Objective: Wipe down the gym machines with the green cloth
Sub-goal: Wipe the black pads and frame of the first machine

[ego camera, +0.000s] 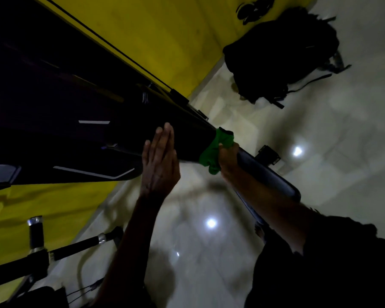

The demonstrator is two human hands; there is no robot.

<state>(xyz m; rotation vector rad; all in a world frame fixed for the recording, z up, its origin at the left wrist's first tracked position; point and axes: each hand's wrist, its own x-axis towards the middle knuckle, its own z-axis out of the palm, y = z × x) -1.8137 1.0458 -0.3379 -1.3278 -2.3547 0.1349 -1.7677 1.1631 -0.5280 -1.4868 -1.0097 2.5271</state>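
Note:
A large black gym machine (80, 130) with thin white stripes fills the left and middle of the tilted view. Its body narrows into a dark rounded bar (269, 172) running down to the right. The green cloth (216, 150) is wrapped over the spot where body and bar meet. My right hand (228, 158) grips the cloth against the machine there. My left hand (159, 165) lies flat with straight fingers against the black body, just left of the cloth.
A yellow wall (165, 34) runs behind the machine. A black backpack (282, 61) lies on the glossy pale tiled floor (320, 134) at the upper right. Black bars with chrome collars (36, 234) stand at the lower left.

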